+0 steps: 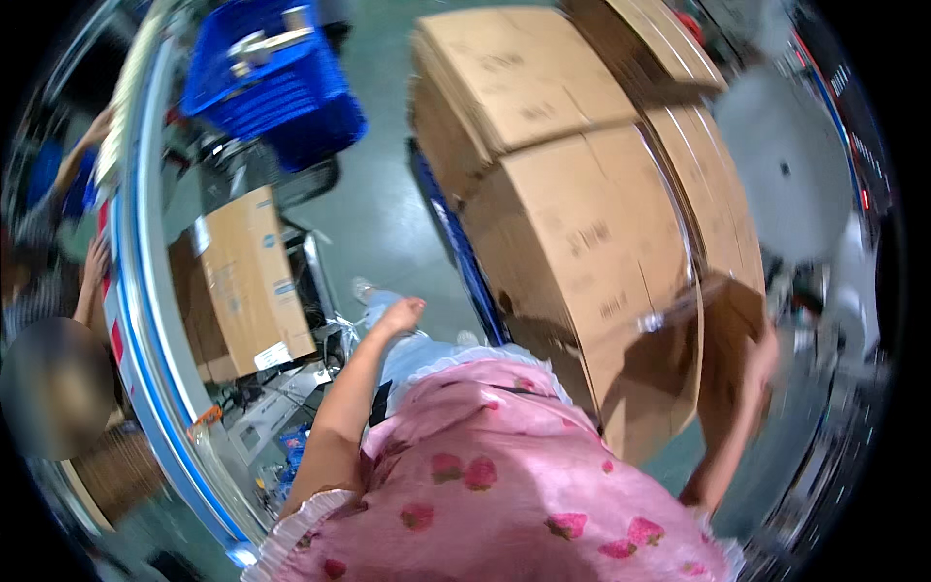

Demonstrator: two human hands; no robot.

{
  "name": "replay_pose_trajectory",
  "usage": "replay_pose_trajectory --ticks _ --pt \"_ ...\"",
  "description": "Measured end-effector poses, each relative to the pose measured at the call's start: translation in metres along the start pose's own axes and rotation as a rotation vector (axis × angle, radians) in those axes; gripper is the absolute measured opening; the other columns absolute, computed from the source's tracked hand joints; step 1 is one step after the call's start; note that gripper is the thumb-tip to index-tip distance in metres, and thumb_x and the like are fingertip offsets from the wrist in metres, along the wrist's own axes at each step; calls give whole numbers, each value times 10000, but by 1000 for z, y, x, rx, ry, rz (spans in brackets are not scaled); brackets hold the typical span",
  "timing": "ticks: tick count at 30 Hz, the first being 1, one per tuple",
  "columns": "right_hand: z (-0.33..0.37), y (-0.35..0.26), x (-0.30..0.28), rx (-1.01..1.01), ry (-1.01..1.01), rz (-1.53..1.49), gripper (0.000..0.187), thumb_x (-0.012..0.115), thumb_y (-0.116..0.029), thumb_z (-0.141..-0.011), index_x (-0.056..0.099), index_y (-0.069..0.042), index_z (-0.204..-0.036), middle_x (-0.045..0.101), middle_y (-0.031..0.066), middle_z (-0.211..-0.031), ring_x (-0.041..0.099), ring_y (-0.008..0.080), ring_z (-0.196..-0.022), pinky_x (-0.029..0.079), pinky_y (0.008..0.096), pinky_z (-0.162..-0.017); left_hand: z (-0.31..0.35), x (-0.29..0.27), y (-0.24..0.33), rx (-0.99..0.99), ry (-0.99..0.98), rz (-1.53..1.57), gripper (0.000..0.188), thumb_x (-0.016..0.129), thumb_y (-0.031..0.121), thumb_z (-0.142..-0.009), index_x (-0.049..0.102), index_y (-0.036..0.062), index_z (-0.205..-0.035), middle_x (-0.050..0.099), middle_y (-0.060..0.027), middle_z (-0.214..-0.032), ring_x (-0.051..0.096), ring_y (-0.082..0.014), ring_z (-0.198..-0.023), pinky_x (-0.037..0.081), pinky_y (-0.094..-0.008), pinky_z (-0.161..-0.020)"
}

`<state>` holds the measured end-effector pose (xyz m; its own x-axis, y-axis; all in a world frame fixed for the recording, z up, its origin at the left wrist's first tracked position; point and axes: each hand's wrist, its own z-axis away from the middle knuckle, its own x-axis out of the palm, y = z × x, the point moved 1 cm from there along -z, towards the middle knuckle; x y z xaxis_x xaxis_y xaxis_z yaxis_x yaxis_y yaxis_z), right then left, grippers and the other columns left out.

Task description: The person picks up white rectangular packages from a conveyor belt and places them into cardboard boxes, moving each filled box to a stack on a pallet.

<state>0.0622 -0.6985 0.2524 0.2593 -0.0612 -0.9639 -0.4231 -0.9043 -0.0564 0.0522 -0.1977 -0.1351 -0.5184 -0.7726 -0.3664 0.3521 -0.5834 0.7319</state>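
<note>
My right hand, slightly blurred, grips the edge of a brown cardboard box at the near right end of a stack. Its fingers are partly hidden behind the cardboard. Beside my body, my left hand hangs over the floor, its fingers curled closed with nothing visible in them. Large cartons with printed sides lie close together along my right, next to the box I hold.
A blue pallet edge shows under the cartons. To the left, an opened carton sits beside a long bench rail. A blue crate with small items stands farther off. Another person's hands rest at the rail's far side.
</note>
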Motion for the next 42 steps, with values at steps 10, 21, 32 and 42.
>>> replay_pose_trajectory --ticks 10,21,32,42 --pt "-46 -365 -65 -938 251 -130 214 418 100 -636 479 50 -835 556 183 -894 518 358 -803 420 358 -669 34 -182 42 201 515 164 340 458 226 -779 481 63 -1077 506 -166 -1044 472 -314 -976 383 -361 -825" --pt "37 -703 -10 -1955 -811 -322 271 576 14 -614 579 -24 -882 589 118 -883 554 273 -791 425 311 -684 232 -276 71 -151 1401 116 192 575 43 -590 565 79 -778 588 -70 -800 557 -219 -779 420 -334 -709" --pt "120 -851 1 -2618 99 -910 201 641 -136 -551 468 -39 -586 430 121 -765 369 326 -1083 262 498 -903 249 -327 114 -882 1601 -217 150 617 162 -645 539 69 -734 528 -93 -628 525 -268 -574 379 -344 -479" --pt "216 -911 98 -3093 -621 -411 589 332 -537 -785 525 18 -731 512 161 -800 475 322 -857 335 399 -801 181 -358 73 -1462 1625 -175 716 644 138 -613 283 84 -1229 261 -96 -1289 264 -306 -1175 181 -562 -901"
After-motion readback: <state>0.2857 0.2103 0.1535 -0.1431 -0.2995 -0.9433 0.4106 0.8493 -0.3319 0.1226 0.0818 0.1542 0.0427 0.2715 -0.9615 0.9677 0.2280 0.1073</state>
